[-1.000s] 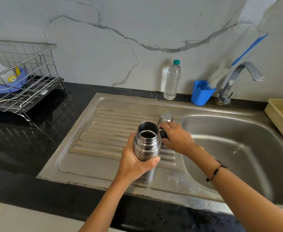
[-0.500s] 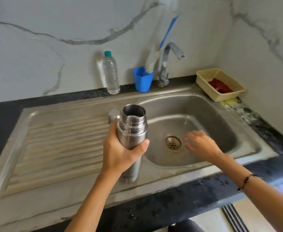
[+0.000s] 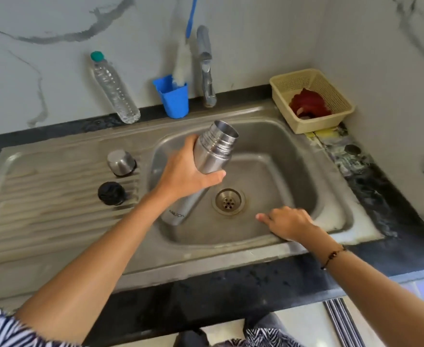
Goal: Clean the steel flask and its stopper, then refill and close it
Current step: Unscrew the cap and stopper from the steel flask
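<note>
- Steel flask [image 3: 212, 156]: open-mouthed and tilted, its neck leaning up and away toward the tap [image 3: 205, 68], its base hanging below the left hand [image 3: 185, 171] over the sink basin [image 3: 281, 156]. That hand's fingers and thumb are wrapped round the upper body.
- Right hand [image 3: 288, 222]: holds nothing; it rests at the near rim of the basin, just to the right of the drain [image 3: 228, 202], fingers loosely bent with one pointing left.
- Off to the left of the holding hand, on the draining board [image 3: 43, 196], sit the steel cap [image 3: 120, 162] and, nearer, the black stopper [image 3: 112, 193], both apart from the flask.
- Step in hand, as I judge it: the opened flask is being brought over the basin to empty or rinse.
- Next move likely calls for the free hand to reach beyond the flask for the tap, or for the bottle brush [image 3: 182, 68] standing in the blue cup [image 3: 174, 100] beside it.
</note>
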`<act>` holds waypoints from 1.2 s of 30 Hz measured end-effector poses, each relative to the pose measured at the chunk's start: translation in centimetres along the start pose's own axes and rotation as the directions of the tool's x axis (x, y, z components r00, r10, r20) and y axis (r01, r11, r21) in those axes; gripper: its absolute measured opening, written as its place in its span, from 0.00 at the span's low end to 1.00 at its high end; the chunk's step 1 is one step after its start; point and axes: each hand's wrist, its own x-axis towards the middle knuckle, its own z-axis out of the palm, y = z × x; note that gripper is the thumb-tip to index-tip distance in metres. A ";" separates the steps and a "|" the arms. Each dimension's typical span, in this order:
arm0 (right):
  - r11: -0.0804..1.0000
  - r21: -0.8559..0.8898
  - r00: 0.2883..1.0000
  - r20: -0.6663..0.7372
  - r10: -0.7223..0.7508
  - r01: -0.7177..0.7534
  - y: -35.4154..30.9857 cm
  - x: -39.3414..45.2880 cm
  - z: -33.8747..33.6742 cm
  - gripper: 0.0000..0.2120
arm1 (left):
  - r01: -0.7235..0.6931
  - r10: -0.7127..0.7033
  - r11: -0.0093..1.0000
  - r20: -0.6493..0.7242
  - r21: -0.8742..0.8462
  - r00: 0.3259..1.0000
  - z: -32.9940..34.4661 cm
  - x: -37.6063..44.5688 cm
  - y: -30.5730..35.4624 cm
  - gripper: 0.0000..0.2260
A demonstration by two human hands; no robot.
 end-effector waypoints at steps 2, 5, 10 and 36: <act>1.000 0.011 1.000 -0.002 -0.015 0.015 0.0 0.1 0.0 0.31 | 0.010 -0.013 0.997 0.049 0.079 0.999 1.0 1.3 0.2 0.30; 0.999 0.013 1.000 -0.004 -0.031 0.031 0.0 0.2 0.0 0.32 | 0.027 -0.048 0.989 0.140 0.147 0.989 2.5 2.9 0.1 0.28; 0.999 0.009 0.999 -0.008 -0.034 0.034 0.1 0.6 0.1 0.32 | 0.002 -0.070 0.971 0.277 0.239 0.958 4.6 4.7 -1.5 0.29; 0.999 0.053 0.998 -0.070 -0.005 0.009 -0.2 0.6 0.0 0.32 | -0.104 -0.181 0.875 0.519 0.473 0.835 8.7 6.6 -5.3 0.26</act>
